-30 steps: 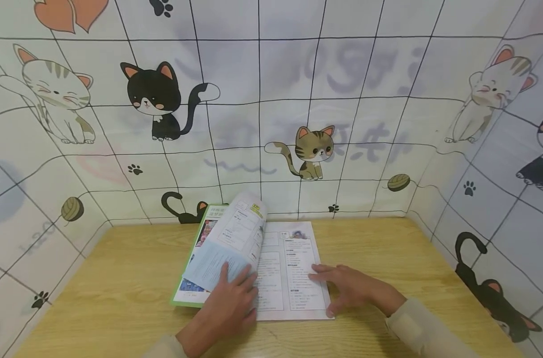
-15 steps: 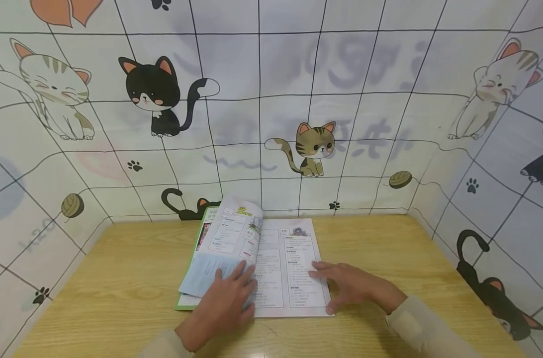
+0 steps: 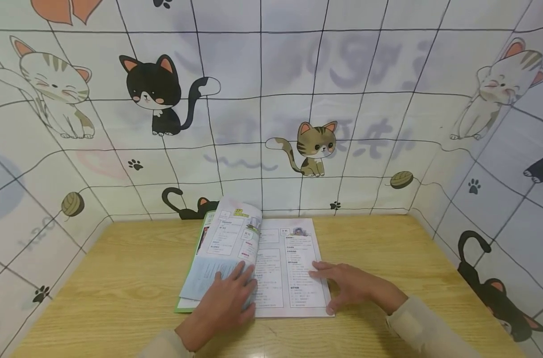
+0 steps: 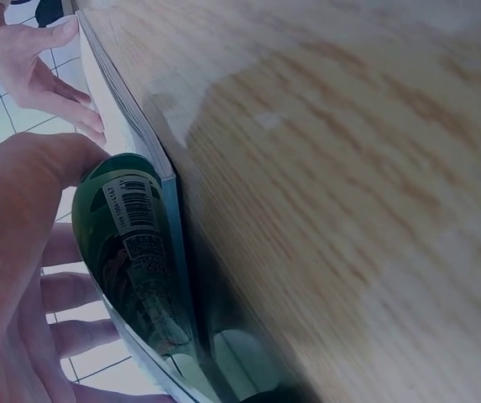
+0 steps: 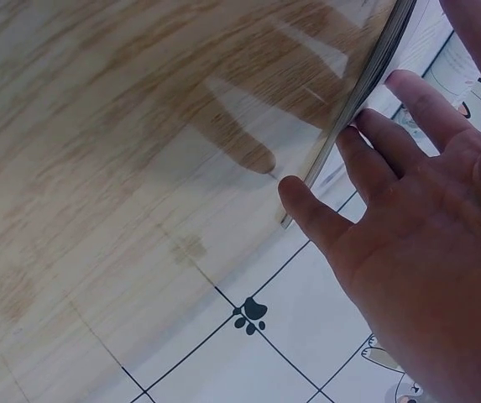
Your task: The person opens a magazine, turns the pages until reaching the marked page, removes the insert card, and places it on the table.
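An open magazine (image 3: 294, 271) lies on the table, a printed text page on its right side. Curling up at its left is a group of turned leaves (image 3: 220, 241), white above and pale blue below. The left hand (image 3: 228, 298) rests on the lower part of these leaves beside the spine, fingers spread. In the left wrist view, its thumb touches the edge of a bowed green cover (image 4: 131, 222) bearing a barcode. The right hand (image 3: 354, 286) rests its extended fingertips on the right page's outer edge, thumb at the lower right corner.
The wooden table (image 3: 128, 278) extends to both sides of the magazine. Behind it and along the sides hangs a white gridded wall covering (image 3: 244, 114) printed with cartoon cats, close to the table's back edge.
The turned leaves have swung a little left and settled lower, covering more of the green-edged cover. The left hand has shifted slightly left with them. The right hand has kept its place.
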A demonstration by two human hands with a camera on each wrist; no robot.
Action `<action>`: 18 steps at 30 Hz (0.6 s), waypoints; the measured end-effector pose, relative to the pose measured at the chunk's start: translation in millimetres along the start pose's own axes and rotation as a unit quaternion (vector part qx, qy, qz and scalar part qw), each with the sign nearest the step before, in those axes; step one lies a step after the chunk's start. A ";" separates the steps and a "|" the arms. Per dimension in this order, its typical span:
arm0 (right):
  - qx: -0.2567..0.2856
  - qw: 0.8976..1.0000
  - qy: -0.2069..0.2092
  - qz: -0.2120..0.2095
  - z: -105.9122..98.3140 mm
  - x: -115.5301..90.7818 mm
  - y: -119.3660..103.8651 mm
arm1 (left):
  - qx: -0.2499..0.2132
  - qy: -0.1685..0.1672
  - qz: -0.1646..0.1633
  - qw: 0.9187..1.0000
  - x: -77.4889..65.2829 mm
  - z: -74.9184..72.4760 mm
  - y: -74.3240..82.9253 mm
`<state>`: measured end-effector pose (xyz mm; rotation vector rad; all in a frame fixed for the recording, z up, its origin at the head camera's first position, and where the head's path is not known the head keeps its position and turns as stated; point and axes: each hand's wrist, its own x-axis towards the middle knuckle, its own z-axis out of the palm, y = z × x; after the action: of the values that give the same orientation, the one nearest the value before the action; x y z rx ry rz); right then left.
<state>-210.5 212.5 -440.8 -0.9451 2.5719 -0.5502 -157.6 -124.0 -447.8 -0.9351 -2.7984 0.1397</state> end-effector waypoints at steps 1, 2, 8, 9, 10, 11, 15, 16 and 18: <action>0.000 1.000 0.001 -0.001 0.1 0.0 -0.1 | 0.000 -0.002 -0.001 1.000 0.1 -0.1 0.0; 0.000 1.000 0.001 -0.001 0.2 0.1 -0.2 | 0.000 -0.004 -0.002 1.000 0.2 -0.3 0.2; 0.006 1.000 0.003 0.004 -0.6 0.3 -0.1 | 0.002 -0.010 -0.005 1.000 1.6 -0.4 0.5; 0.006 1.000 0.003 0.004 -0.8 0.4 -0.1 | 0.003 -0.008 -0.005 1.000 1.7 -0.3 0.5; 0.005 1.000 0.004 0.003 -0.9 0.4 -0.1 | 0.004 -0.006 -0.005 1.000 2.0 0.0 0.5; 0.004 1.000 0.005 0.002 -1.0 0.4 -0.1 | 0.006 -0.004 -0.004 1.000 2.2 0.3 0.4; 0.002 1.000 0.010 -0.006 -1.0 0.8 0.3 | 0.007 -0.003 -0.006 1.000 3.0 1.3 0.6; 0.001 1.000 0.012 -0.008 -1.0 0.9 0.5 | 0.005 -0.005 -0.008 1.000 3.3 1.5 0.7; 0.002 1.000 0.013 -0.011 -0.5 1.0 1.1 | 0.002 -0.011 -0.011 1.000 3.7 1.7 1.2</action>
<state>-212.0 212.7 -441.1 -0.9722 2.5864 -0.5770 -160.1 -120.8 -449.1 -0.9085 -2.8262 0.1535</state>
